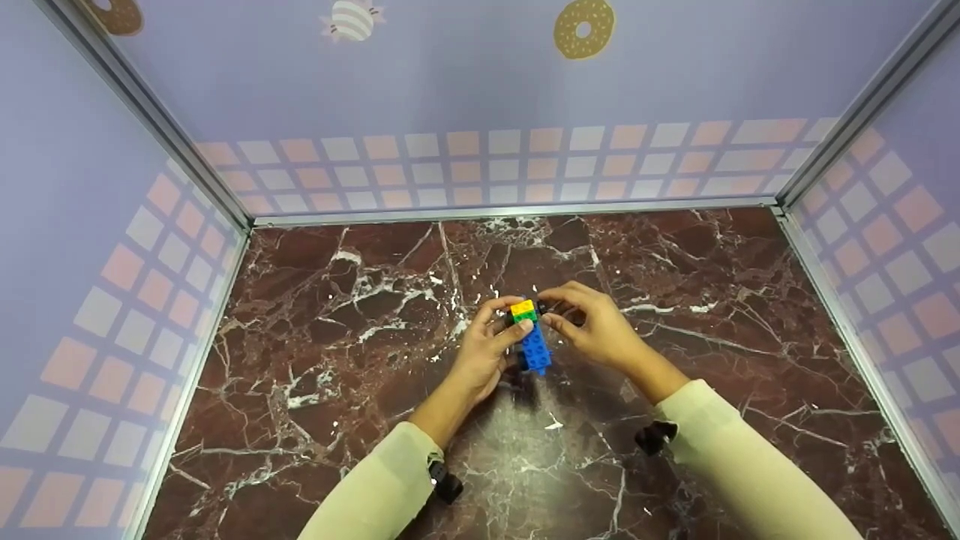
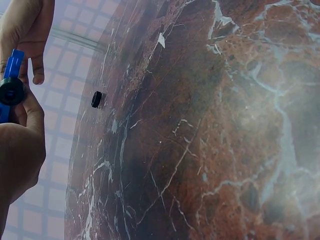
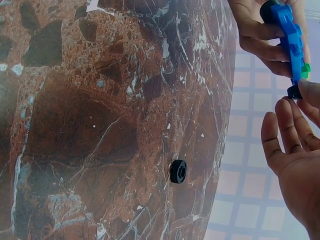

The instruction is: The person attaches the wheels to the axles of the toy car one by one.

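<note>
A toy built of blue bricks (image 1: 535, 351), with yellow (image 1: 522, 307) and green bricks at its far end, is held above the table in the left hand (image 1: 480, 352), its thumb on top. At the toy's far right side, the right hand (image 1: 600, 326) pinches a small black wheel piece (image 3: 294, 92) between thumb and fingertips, against the blue body (image 3: 291, 37). Another black wheel (image 2: 12, 91) sits on the toy's side in the left wrist view. Whether the pinched piece is fixed to the toy cannot be told.
A loose black wheel (image 3: 178, 171) stands on the dark red marbled table (image 1: 360, 390), visible in both wrist views. Purple panels (image 1: 465, 90) with pink and white squares enclose the table at the back, left and right.
</note>
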`<state>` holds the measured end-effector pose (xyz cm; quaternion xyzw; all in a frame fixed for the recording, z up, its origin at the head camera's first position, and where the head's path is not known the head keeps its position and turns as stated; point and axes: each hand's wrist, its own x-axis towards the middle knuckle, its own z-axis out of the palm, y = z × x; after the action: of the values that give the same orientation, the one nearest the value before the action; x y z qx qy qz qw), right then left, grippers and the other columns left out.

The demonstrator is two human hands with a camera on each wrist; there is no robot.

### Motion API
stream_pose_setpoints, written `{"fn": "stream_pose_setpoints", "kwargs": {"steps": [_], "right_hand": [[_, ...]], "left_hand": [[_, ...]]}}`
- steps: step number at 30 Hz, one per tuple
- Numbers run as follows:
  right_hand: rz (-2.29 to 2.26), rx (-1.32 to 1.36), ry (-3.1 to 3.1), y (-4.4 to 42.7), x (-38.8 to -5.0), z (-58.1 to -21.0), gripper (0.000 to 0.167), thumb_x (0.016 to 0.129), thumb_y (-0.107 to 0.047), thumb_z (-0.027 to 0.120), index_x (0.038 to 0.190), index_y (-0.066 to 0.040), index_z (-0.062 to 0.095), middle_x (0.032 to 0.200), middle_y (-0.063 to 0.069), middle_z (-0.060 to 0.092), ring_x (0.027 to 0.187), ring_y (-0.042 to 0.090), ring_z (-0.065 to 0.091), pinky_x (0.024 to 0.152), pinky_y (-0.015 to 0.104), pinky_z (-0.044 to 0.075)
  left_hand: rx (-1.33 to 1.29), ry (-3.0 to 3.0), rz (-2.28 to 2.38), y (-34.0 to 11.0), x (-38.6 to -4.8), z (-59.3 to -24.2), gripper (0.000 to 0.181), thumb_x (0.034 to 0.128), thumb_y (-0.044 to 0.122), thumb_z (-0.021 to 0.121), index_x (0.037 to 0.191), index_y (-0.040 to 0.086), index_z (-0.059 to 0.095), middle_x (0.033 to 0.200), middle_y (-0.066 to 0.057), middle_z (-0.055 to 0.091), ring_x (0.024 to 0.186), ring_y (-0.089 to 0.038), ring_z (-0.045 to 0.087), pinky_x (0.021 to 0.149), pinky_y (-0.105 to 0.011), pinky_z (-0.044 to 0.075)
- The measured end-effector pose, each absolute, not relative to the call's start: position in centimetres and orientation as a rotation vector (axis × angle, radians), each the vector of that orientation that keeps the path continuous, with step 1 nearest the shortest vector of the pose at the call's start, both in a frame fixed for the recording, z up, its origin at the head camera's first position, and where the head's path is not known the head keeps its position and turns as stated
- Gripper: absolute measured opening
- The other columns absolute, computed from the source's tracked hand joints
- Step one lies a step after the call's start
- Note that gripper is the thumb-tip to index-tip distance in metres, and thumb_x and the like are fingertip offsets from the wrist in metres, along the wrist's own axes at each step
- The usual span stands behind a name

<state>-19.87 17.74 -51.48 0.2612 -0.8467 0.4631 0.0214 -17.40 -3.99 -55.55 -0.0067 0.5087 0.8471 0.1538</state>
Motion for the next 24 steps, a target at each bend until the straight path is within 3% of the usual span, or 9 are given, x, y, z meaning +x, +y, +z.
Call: {"fn": "stream_pose_setpoints", "kwargs": {"steps": [24], "right_hand": [[1.368, 0.808, -2.576, 17.66, -20.01, -51.18, 0.030, 0.093, -0.007, 0.088, 0.123, -0.004, 0.083, 0.103, 0.011, 0.075, 0.083, 0.017, 0.071, 0.073, 0.018, 0.061]], "left_hand": [[-0.037, 1.452, 2.420, -4.24, -17.40, -55.55, 0.043, 0.1024, -0.001, 0.074, 0.143, 0.011, 0.062, 0.122, -0.010, 0.073, 0.099, -0.019, 0.076, 0.086, -0.044, 0.070]]}}
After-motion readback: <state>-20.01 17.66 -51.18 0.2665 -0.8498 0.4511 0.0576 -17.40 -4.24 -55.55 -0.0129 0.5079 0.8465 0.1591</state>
